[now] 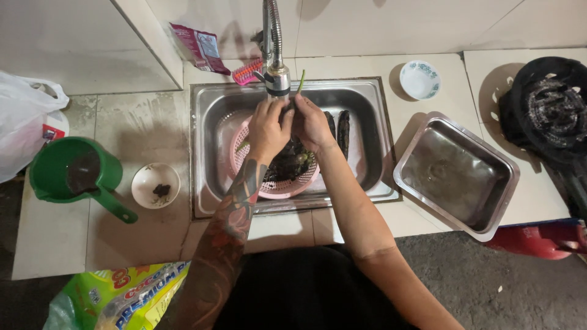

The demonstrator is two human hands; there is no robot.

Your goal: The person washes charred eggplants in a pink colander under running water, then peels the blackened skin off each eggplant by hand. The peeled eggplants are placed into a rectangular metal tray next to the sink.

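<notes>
My left hand (268, 127) and right hand (312, 125) meet under the tap (276, 78) over the sink (205, 153), both closed on a dark vegetable (292, 110) with a green stem, just above the pink colander (244, 160) of dark greens (290, 164). Two more dark vegetables (338, 129) lie in the sink beside my right hand. On the counter sit a green jug (73, 174) and small bowl (156, 185) to the left, a steel tray (455, 175), patterned bowl (420, 79) and black burner (550, 107) to the right.
</notes>
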